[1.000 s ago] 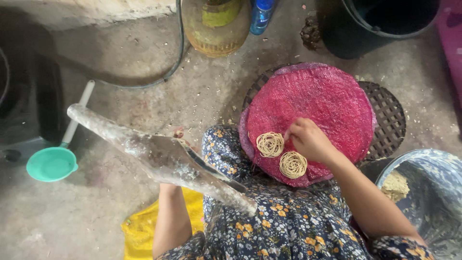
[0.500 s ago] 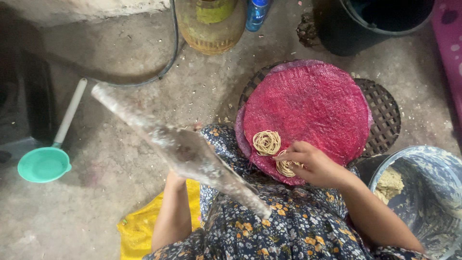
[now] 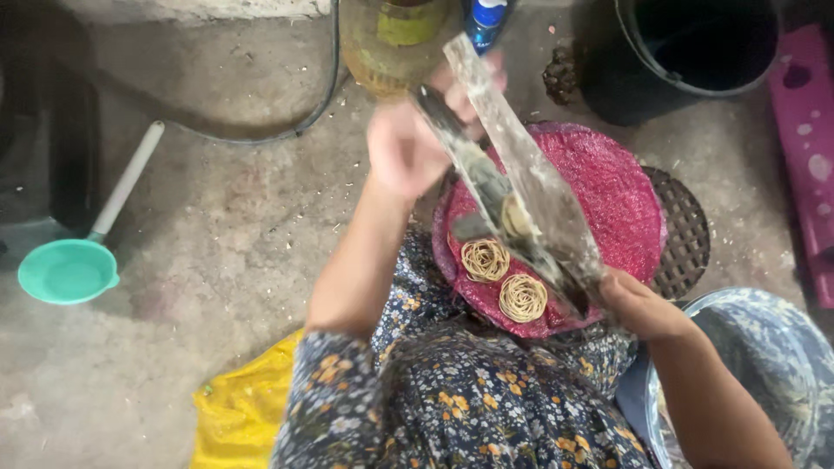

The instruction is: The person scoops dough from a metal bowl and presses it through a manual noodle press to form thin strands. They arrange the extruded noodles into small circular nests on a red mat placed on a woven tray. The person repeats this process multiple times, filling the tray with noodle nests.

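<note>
Right hand [image 3: 638, 304], at 4 o'clock, fingers curled around the lower end of the long dough-caked press [image 3: 521, 182]. Two coiled noodle nests [image 3: 504, 278] lie just beside it on the pink woven tray [image 3: 617, 200]. Left hand [image 3: 408, 148], 12 o'clock, fingers wrapped round the press's upper handles. Beyond: black bucket [image 3: 695, 52]; teal ladle [image 3: 65, 269] at 9 o'clock.

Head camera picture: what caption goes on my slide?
Both hands, left hand and right hand, hold a long press over noodle coils on a pink tray.

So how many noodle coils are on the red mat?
2 in clear view: one noodle coil beside the press, another nearer the mat edge. The press may hide more.
</note>
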